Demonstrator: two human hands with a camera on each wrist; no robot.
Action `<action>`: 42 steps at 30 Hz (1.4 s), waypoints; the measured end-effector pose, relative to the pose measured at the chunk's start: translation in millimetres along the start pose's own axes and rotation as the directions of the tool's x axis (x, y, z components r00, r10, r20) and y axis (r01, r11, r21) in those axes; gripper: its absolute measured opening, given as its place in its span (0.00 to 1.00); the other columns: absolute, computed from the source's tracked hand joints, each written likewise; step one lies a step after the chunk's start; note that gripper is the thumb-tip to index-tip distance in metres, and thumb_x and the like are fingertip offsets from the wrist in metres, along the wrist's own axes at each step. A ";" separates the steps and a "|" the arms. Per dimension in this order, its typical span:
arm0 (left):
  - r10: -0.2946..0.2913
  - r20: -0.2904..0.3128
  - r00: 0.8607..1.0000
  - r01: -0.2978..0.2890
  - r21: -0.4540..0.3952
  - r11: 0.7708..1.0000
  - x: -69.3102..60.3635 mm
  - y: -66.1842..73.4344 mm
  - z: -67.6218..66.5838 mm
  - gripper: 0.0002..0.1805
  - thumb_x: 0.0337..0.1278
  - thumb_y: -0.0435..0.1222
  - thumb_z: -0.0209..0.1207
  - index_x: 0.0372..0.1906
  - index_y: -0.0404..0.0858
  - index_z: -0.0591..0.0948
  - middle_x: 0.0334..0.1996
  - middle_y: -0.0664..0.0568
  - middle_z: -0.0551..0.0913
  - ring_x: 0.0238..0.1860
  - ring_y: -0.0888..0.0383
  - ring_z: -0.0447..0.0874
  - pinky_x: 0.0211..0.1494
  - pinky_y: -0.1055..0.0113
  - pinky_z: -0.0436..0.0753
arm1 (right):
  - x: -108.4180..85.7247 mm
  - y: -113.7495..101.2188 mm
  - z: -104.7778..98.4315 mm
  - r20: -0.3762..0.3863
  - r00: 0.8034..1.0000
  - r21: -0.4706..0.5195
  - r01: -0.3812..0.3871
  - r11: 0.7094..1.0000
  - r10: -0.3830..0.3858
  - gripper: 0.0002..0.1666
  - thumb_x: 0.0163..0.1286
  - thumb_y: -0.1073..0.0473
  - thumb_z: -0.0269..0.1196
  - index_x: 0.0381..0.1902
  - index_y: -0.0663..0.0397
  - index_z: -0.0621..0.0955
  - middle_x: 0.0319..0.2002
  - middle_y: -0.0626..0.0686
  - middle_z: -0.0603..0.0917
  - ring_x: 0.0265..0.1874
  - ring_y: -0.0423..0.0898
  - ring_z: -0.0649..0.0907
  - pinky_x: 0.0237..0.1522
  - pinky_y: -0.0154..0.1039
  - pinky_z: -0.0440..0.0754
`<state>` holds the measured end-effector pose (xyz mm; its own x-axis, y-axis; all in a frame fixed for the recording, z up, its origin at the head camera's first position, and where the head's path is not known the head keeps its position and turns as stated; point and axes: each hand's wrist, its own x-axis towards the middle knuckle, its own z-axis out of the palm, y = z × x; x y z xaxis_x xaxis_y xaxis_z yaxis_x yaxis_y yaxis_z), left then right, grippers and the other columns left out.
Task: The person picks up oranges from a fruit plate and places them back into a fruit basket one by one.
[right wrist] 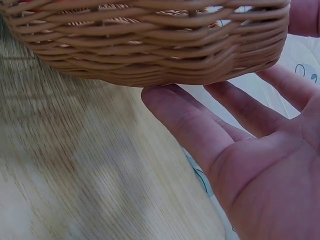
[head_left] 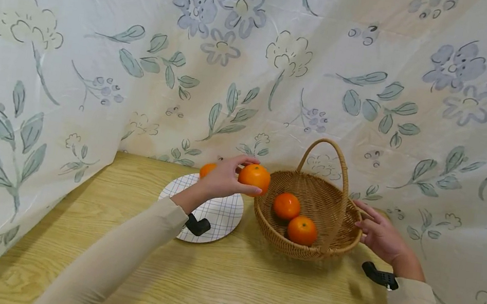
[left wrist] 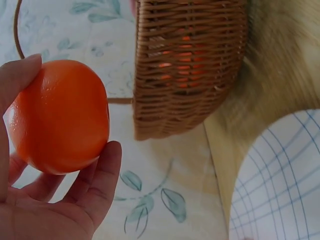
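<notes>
My left hand (head_left: 226, 176) grips an orange (head_left: 254, 178) between thumb and fingers, just off the left rim of a wicker basket (head_left: 290, 250). In the left wrist view the same orange (left wrist: 62, 117) looks smooth and glossy. Two more oranges, one farther back (head_left: 286, 206) and one nearer (head_left: 302, 231), lie inside the basket. My right hand (head_left: 382, 235) holds the basket's right side, one digit over the rim and other fingers (right wrist: 185, 117) against the outer wall. Partly hidden behind my left hand, another orange (head_left: 207, 169) sits on a white plate with blue grid lines (head_left: 225, 217).
The basket's tall arched handle (head_left: 344, 171) rises over its opening. A wooden table (head_left: 206, 282) lies under everything. Floral cloth (head_left: 168, 58) hangs at the back and along both sides.
</notes>
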<state>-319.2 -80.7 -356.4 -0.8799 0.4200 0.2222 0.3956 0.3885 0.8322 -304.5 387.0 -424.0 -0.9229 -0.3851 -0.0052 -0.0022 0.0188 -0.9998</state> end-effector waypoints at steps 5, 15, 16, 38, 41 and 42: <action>0.006 0.005 1.000 -0.006 0.003 1.000 9.3 7.2 8.9 0.40 0.46 0.50 0.78 0.68 0.52 0.75 0.60 0.53 0.80 0.59 0.48 0.79 0.54 0.55 0.84 | -0.2 -1.3 1.3 0.001 1.000 -0.013 -0.001 1.000 0.001 0.41 0.79 0.69 0.48 0.84 0.54 0.46 0.62 0.39 0.74 0.54 0.38 0.83 0.49 0.40 0.87; 0.044 0.037 0.998 -0.043 -0.015 0.999 27.5 19.5 24.6 0.40 0.48 0.48 0.77 0.68 0.48 0.75 0.61 0.53 0.80 0.58 0.50 0.81 0.55 0.57 0.84 | -0.4 -1.4 1.9 0.016 1.000 0.021 0.008 1.000 -0.009 0.40 0.80 0.69 0.48 0.83 0.55 0.47 0.61 0.39 0.76 0.52 0.38 0.83 0.49 0.39 0.87; 0.045 0.038 0.998 -0.044 -0.019 0.999 29.4 20.0 26.3 0.40 0.48 0.49 0.77 0.68 0.48 0.75 0.61 0.53 0.80 0.58 0.50 0.81 0.56 0.57 0.84 | -0.6 -1.2 1.8 0.013 1.000 0.023 0.009 1.000 -0.009 0.40 0.80 0.69 0.48 0.83 0.55 0.47 0.61 0.39 0.76 0.51 0.38 0.83 0.49 0.39 0.87; 0.012 0.016 1.000 -0.011 -0.077 0.997 69.1 30.8 69.4 0.38 0.50 0.50 0.76 0.68 0.49 0.76 0.59 0.52 0.81 0.57 0.55 0.80 0.59 0.58 0.83 | 2.0 -1.2 1.9 0.005 1.000 -0.017 0.013 1.000 -0.013 0.41 0.79 0.69 0.48 0.83 0.56 0.47 0.59 0.37 0.77 0.49 0.39 0.83 0.48 0.39 0.87; -0.003 0.020 1.000 0.004 -0.083 0.997 75.8 28.3 76.7 0.38 0.50 0.50 0.76 0.67 0.50 0.77 0.59 0.52 0.81 0.57 0.55 0.80 0.60 0.58 0.82 | 2.2 -1.9 2.6 0.001 1.000 -0.014 0.010 1.000 -0.010 0.41 0.79 0.69 0.49 0.83 0.56 0.47 0.59 0.37 0.78 0.49 0.39 0.83 0.48 0.39 0.87; -0.010 0.019 1.000 0.012 -0.085 0.996 77.9 27.1 79.0 0.37 0.50 0.50 0.77 0.67 0.50 0.77 0.59 0.53 0.81 0.57 0.55 0.79 0.60 0.58 0.82 | 2.2 -2.2 2.8 0.000 1.000 -0.015 0.008 1.000 -0.008 0.41 0.79 0.69 0.49 0.83 0.56 0.47 0.58 0.36 0.78 0.49 0.39 0.83 0.48 0.39 0.87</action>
<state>-356.3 27.3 -356.6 -0.8787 0.4315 0.2041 0.3616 0.3225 0.8748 -305.5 383.6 -421.9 -0.9227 -0.3856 0.0027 -0.0153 0.0296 -0.9994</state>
